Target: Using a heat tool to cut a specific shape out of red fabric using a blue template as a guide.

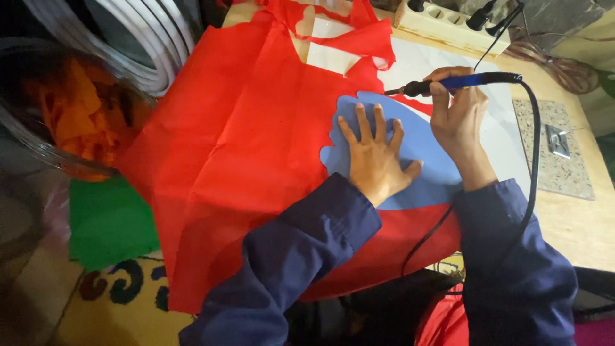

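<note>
Right hand [456, 115] clamped on blue-handled hot cutting tool [458, 82], black cord trailing from rear, tip at upper edge of blue template [419, 157]. Left hand [375, 160] flat, fingers spread, pressing template onto red fabric [237, 147]. Template: pale blue, wavy left edge, lying on fabric over white board [500, 134]. Fabric: bright red, large, draped off table edge, cut scraps at top. Around: beige power strip [448, 25] behind, stone tile [564, 160] right, green cloth [109, 221] and orange cloth in clear bag [83, 115] left.
</note>
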